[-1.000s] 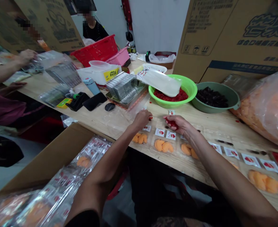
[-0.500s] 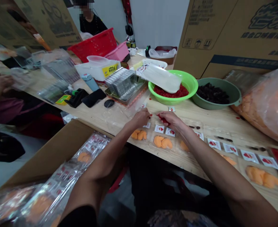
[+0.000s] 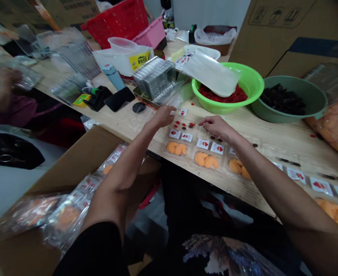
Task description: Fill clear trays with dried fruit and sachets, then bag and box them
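Note:
My left hand [image 3: 165,115] is over the far edge of the nearest clear tray, fingers bent together, beside a small white packet [image 3: 183,112]. My right hand [image 3: 215,126] is closed, its fingertips low over the neighbouring tray; what it holds, if anything, is hidden. Between the hands, small red pieces [image 3: 184,125] and dark pieces [image 3: 191,125] lie in the tray. Nearer me are white packets with a red print [image 3: 187,137] and orange slices [image 3: 177,148]. More trays run right in a row, with orange slices [image 3: 206,160], partly under my right forearm.
Behind the trays stand a bright green basin [image 3: 256,89] of red pieces and a dull green basin [image 3: 315,103] of dark pieces. Stacked clear trays [image 3: 154,78] and a phone [image 3: 119,99] lie left. A cardboard box [image 3: 68,157] holds bagged packs. A co-worker's hand [image 3: 6,78] shows far left.
The view has dipped and shifted. My hands have moved apart, uncovering red pieces in the tray. The red pieces seen in my right hand are no longer visible there.

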A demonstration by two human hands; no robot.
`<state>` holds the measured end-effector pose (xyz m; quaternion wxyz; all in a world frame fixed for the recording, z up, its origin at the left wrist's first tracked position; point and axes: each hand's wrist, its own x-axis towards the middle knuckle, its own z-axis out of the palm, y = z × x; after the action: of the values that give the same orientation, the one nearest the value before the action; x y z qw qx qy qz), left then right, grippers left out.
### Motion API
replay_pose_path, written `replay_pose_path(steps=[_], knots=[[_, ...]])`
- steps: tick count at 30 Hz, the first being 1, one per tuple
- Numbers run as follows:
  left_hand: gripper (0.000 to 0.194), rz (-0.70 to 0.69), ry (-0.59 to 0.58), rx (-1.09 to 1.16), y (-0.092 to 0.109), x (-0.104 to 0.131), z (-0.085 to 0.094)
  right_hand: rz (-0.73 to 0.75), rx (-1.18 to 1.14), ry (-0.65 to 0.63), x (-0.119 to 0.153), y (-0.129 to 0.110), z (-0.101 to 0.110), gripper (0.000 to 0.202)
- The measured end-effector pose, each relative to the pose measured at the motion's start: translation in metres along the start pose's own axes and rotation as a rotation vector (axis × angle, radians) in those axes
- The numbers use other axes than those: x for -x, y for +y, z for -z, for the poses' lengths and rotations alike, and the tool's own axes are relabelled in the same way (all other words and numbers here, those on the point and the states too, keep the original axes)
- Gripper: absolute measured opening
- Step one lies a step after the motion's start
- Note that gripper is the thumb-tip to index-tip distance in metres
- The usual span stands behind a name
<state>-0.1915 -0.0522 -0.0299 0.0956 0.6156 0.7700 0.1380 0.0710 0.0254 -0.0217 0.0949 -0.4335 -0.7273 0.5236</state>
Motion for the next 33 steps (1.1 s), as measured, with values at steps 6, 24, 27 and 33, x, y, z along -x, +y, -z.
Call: replay_pose_path(steps=[6, 24, 27, 33], knots=[[0.018, -0.148, -0.065, 0.135, 0.002, 0.004, -0.008, 0.112, 0.434, -0.021, -0.013, -0.010, -0.014, 0.040], [0.020, -0.179, -0.059, -0.119, 0.030, 0.002, -0.027, 0.098, 0.340, 0.016, -0.022, -0.010, -0.018, 0.026], [0.022, -0.191, -0.048, -0.084, 0.031, 0.004, -0.025, -0.068, -0.169, 0.008, -0.016, -0.009, 0.003, 0.012], [0.025, -0.308, -0.009, -0.089, 0.050, 0.014, -0.029, -0.161, -0.617, -0.032, 0.012, 0.009, 0.056, 0.024]])
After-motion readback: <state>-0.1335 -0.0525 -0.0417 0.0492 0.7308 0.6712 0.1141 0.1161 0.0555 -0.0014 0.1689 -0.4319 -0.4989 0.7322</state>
